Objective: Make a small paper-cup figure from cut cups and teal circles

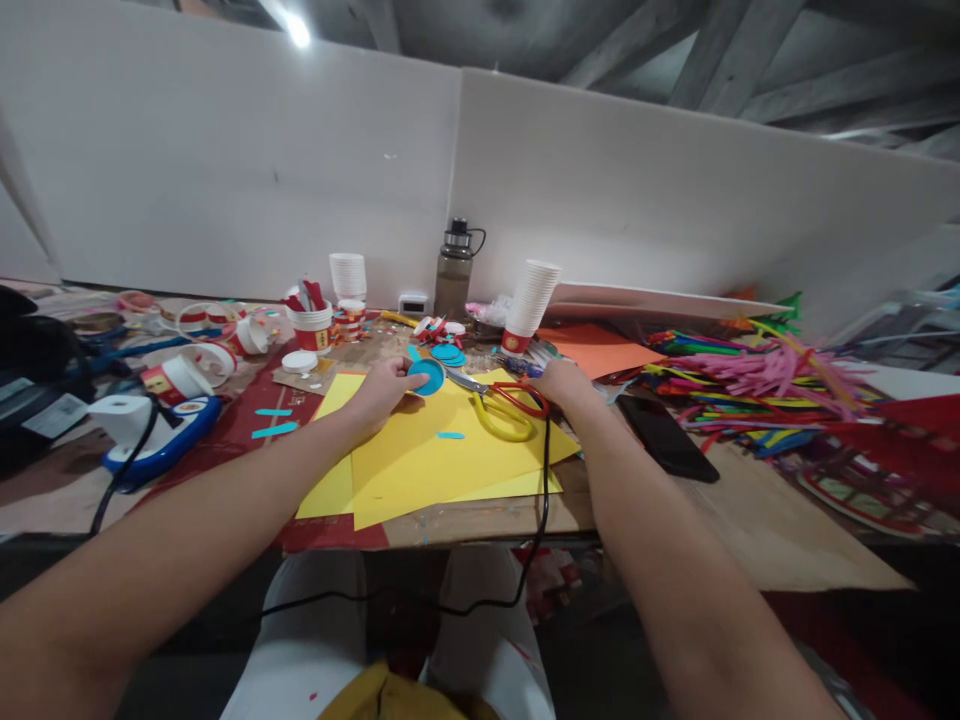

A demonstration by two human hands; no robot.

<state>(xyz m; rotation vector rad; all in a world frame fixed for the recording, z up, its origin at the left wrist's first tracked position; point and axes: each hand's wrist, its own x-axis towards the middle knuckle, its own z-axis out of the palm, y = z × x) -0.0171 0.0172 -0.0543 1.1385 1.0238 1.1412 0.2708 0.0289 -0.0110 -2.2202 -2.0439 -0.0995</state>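
My left hand pinches a round blue paper disc above the yellow paper sheets. Behind it lie more blue paper discs. Scissors with one yellow and one red handle rest on the yellow paper, to the left of my right hand. My right hand reaches past the red handle, close to a few pens; its fingertips are hidden, so I cannot tell whether it grips anything. A small blue paper strip lies on the yellow sheet, and other blue strips lie to the left.
Stacked paper cups and a dark bottle stand at the back. A phone and coloured pipe cleaners lie on the right. At left sits a blue-and-white glue-like device. A black cable hangs over the table edge.
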